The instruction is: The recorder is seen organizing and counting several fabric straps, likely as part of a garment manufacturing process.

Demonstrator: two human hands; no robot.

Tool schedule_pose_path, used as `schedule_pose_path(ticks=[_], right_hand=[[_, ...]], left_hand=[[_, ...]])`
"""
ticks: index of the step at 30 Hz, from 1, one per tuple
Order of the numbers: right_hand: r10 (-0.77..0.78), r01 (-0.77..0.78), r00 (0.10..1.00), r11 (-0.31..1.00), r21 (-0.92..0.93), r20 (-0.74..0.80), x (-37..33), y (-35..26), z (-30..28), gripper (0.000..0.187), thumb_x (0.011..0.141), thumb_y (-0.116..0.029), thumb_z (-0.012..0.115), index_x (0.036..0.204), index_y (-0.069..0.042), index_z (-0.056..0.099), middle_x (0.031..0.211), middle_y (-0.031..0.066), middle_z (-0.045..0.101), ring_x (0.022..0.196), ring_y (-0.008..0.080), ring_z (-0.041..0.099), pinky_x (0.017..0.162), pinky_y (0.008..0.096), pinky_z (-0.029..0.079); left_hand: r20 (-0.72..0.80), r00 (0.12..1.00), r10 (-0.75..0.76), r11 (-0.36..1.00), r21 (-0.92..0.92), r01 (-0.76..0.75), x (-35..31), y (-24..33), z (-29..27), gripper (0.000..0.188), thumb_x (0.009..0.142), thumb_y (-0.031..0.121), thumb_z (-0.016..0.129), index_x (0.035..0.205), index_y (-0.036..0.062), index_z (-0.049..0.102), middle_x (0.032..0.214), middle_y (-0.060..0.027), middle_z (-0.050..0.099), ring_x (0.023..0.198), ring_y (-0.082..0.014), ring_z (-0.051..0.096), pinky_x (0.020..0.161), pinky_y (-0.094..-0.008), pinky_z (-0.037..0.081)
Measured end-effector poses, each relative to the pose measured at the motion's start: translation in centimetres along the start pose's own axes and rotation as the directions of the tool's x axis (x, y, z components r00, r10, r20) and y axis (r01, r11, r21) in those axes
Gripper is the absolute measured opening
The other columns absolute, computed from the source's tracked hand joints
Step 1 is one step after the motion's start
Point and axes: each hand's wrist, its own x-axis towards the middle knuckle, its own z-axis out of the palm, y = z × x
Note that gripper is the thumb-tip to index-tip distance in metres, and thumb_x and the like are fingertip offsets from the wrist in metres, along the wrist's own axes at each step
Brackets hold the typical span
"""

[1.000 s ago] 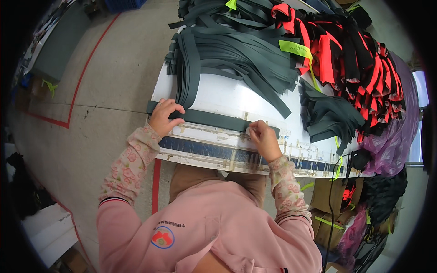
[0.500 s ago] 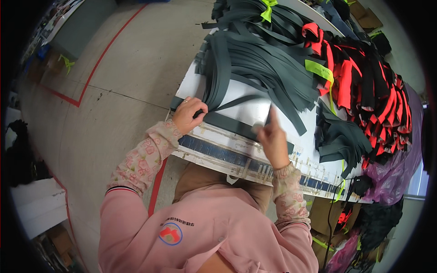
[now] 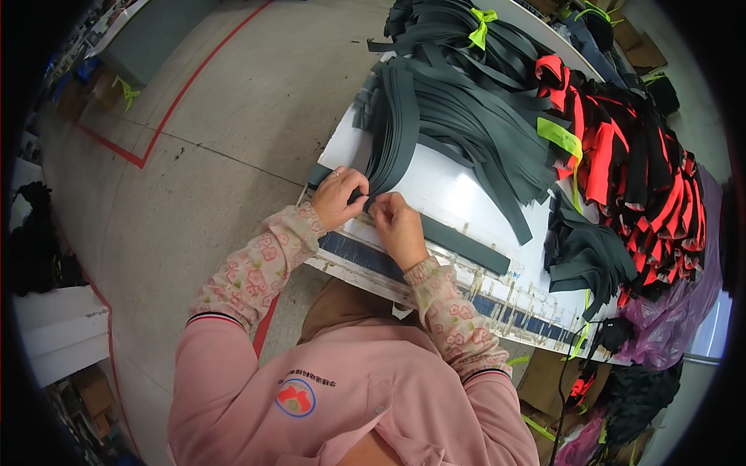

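Along the front edge of a white-topped table [image 3: 443, 179] lies a flat dark grey fabric strip [image 3: 466, 247]. My left hand [image 3: 339, 198] is closed at its left part, thumb and fingers pinching dark strip material. Close beside it, my right hand [image 3: 399, 225] is closed too, its fingertips pinched on dark grey strip material almost touching the left fingers. What exactly lies between the fingertips is partly hidden. Just behind both hands, a thick bundle of dark grey strips [image 3: 396, 132] curves down toward them, and more of the strips fan out to the right.
A smaller pile of dark grey strips [image 3: 590, 252] sits at the right. Behind it are heaped red-and-black strips [image 3: 606, 155] with a yellow-green tie [image 3: 561, 137], beside a purple plastic bag [image 3: 660, 311]. Worn tape covers the table's front edge [image 3: 435, 283]. A cable [image 3: 566, 380] hangs there.
My right hand has moved left along the strip to meet my left hand. My left hand stays at about the same spot on the table. The view has shifted slightly.
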Motion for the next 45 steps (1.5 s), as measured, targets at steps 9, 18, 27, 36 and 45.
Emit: schedule_pose_path(ticks=[9,18,27,36,45], right_hand=[[0.164,-0.172,0.985,0.973,0.156,0.062,-0.8,1.2,-3.1,0.016,0.095,-0.01,0.061,0.105,0.002,0.061,0.072,0.0065,0.064,0.061,0.0122,0.06,0.055,0.0278,0.047],[0.328,-0.325,0.941,0.944,0.051,-0.081,-6.8,6.1,-15.2,0.014,0.094,-0.01,0.063,0.101,0.001,0.061,0.069,0.0046,0.063,0.058,0.007,0.055,0.052,0.0244,0.043],[0.198,-0.211,0.976,0.961,-0.177,-0.088,-7.8,5.9,-14.8,0.015,0.09,-0.008,0.065,0.101,0.002,0.061,0.072,0.0154,0.065,0.063,0.0206,0.063,0.06,0.031,0.05],[0.318,-0.312,0.948,0.908,0.281,0.025,-6.8,2.3,-15.1,0.013,0.096,-0.008,0.059,0.103,0.003,0.06,0.077,0.0025,0.063,0.064,0.0056,0.055,0.055,0.0218,0.043],[0.088,-0.115,0.978,0.983,-0.14,-0.188,-2.8,-0.9,-12.0,0.058,0.091,-0.006,0.062,0.144,0.002,0.038,0.071,0.0089,0.065,0.058,0.0154,0.061,0.054,0.031,0.049]], left_hand=[[0.041,0.998,0.052,0.998,0.026,-0.053,0.2,0.7,-0.3,0.017,0.08,0.002,0.064,0.092,0.0129,0.062,0.086,-0.0068,0.053,0.084,-0.029,0.052,0.077,-0.0381,0.042],[0.144,0.99,-0.002,0.999,0.044,-0.004,0.4,1.2,-1.2,0.025,0.079,0.007,0.069,0.101,0.0183,0.071,0.091,-0.0078,0.052,0.087,-0.0293,0.049,0.077,-0.0393,0.043],[0.165,0.986,-0.004,0.998,0.061,-0.007,0.3,1.2,-1.1,0.036,0.069,0.015,0.081,0.104,0.0136,0.071,0.101,-0.0101,0.054,0.091,-0.0299,0.049,0.083,-0.0386,0.044],[0.123,0.992,0.022,0.996,0.078,-0.032,0.2,1.0,-1.1,0.031,0.073,0.009,0.077,0.103,0.0169,0.071,0.094,-0.0076,0.053,0.088,-0.0286,0.05,0.08,-0.0381,0.044],[0.083,0.996,-0.013,0.998,0.056,0.008,0.4,1.4,-0.8,0.02,0.083,0.007,0.065,0.101,0.0154,0.066,0.089,-0.0072,0.052,0.087,-0.0292,0.051,0.078,-0.0389,0.043]])
